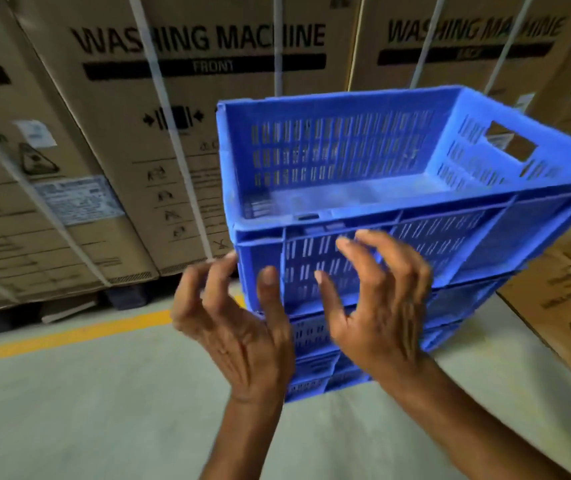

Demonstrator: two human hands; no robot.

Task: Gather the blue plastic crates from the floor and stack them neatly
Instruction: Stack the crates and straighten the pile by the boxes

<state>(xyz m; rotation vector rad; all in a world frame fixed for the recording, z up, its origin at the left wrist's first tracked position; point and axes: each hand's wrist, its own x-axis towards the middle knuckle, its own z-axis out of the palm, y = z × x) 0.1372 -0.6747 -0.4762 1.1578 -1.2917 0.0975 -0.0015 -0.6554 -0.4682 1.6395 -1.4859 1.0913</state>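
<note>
Both empty, fingers spread and curled: left hand [239, 327] and right hand [381, 306] just short of the top blue crate [398, 188], seated square on the stack [315, 368] on the floor [104, 393], probably poised for squaring up

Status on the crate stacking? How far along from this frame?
Done: a stack of blue crates stands on the floor, the top crate sitting slightly skewed. In hand: nothing; the left hand and right hand are open in front of the stack, apparently not gripping it. Left: probably squaring the top crate. No loose crates in view, so any remaining count cannot be told.
</note>
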